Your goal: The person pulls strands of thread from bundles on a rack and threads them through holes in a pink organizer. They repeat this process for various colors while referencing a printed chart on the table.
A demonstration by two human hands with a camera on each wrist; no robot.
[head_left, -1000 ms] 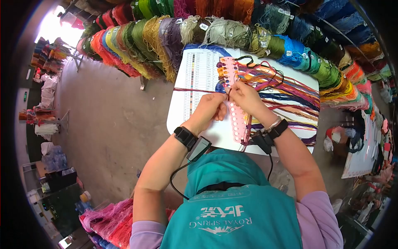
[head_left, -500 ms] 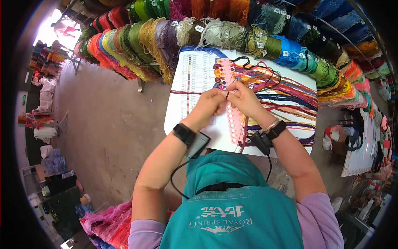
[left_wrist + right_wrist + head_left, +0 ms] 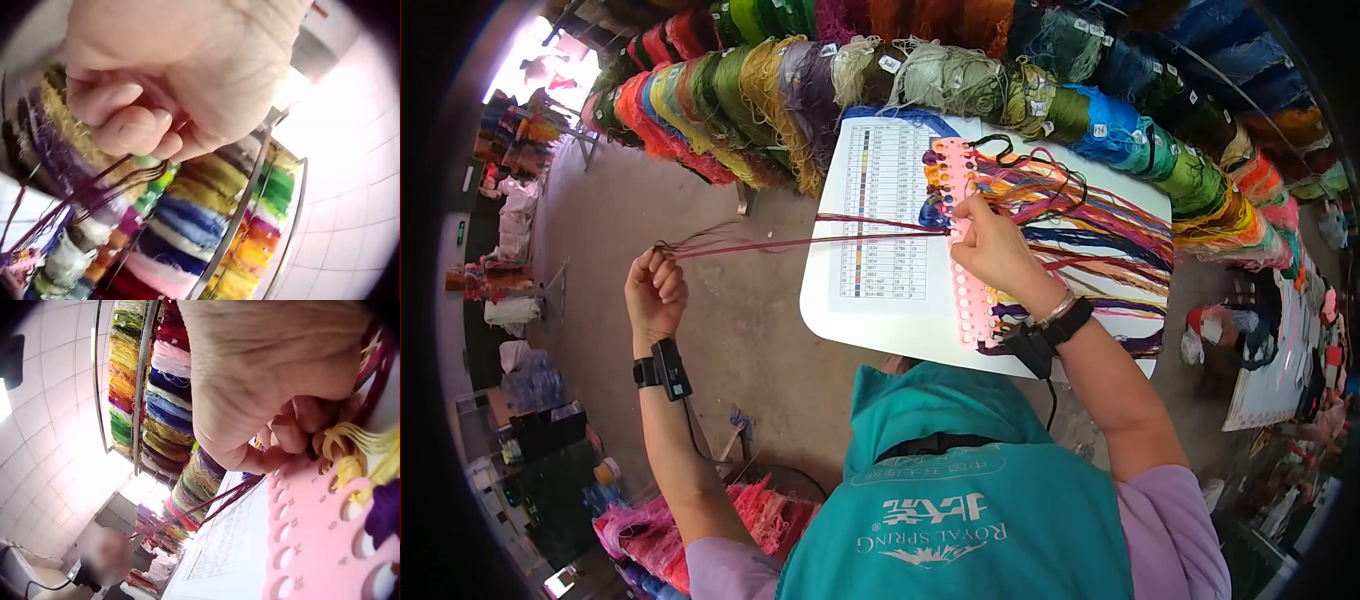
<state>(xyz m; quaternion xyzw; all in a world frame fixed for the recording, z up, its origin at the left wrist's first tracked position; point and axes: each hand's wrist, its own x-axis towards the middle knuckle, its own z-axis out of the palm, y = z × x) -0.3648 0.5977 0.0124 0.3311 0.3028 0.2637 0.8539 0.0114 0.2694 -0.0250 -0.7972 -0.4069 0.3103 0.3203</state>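
Far out to the left, the left hand (image 3: 657, 291) grips the ends of a dark red thread bundle (image 3: 800, 241), its fingers curled round them; the left wrist view shows the strands (image 3: 119, 181) coming out below the fingertips. The bundle runs taut across to a pink card with numbered holes (image 3: 972, 300), (image 3: 306, 519). At the card's left edge the right hand (image 3: 998, 245) pinches the thread where it meets a hole. Many coloured threads (image 3: 1090, 235) are looped through the card's upper holes and lie to the right.
Card and threads lie on a white board (image 3: 825, 315) with a printed colour chart (image 3: 880, 270). Racks of coloured skeins (image 3: 945, 80) stand beyond it. Pink skeins (image 3: 670, 530) are at the lower left, and another white board (image 3: 1270, 370) is on the right.
The left hand has moved from beside the right hand at the card far out to the left, drawing the dark red thread out straight. The right hand has stayed at the card.
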